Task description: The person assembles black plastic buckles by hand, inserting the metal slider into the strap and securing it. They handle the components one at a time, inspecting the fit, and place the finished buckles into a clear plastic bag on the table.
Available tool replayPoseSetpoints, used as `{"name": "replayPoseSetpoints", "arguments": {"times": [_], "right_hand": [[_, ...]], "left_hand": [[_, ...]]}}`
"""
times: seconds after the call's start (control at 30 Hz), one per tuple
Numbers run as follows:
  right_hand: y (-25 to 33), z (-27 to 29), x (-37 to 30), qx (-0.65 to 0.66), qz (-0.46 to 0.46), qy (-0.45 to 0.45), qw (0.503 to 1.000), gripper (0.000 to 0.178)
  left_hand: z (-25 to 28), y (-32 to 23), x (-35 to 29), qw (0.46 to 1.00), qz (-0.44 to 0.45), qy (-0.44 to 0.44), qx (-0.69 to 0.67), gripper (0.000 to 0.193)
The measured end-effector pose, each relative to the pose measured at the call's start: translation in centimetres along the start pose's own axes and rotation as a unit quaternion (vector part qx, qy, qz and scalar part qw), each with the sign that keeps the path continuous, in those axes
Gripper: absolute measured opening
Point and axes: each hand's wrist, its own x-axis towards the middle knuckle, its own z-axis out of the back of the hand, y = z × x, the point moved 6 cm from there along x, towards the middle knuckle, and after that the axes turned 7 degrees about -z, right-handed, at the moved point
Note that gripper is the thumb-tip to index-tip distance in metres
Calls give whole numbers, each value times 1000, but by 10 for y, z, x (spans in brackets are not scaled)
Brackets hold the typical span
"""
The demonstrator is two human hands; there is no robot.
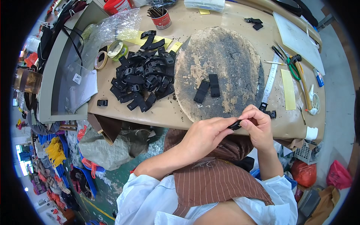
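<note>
Black piece (235,125), mostly covered and indistinct in form, pinched at its left by the left grip (203,137) and at its right by the right grip (259,127), near the bench's (150,118) front edge.

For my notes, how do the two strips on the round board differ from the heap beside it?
The strips lie on the round board; the heap, mostly on the table. The strips number two; the heap has many pieces. The heap shows buckles; the strips show none. Both are black.
</note>
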Motion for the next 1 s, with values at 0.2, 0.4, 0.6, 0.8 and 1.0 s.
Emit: {"name": "replayPoseSetpoints", "arguments": {"times": [0.2,0.4,0.6,0.8,1.0], "right_hand": [[-4,1,1,77,-83,23,993,12],[-6,6,0,77,-104,35,991,12],[-6,6,2,20,-82,-7,996,11],[-9,6,-4,67,-131,-9,989,10],[-4,0,-2,133,-109,36,984,17]], "left_hand": [[3,6,1,999,25,8,-44,29],[-2,14,-2,988,80,39,-122,27],[-8,26,-7,977,131,20,-168,26],[-7,22,-4,978,140,21,-153,24],[-4,21,-4,982,128,10,-138,25]]}}
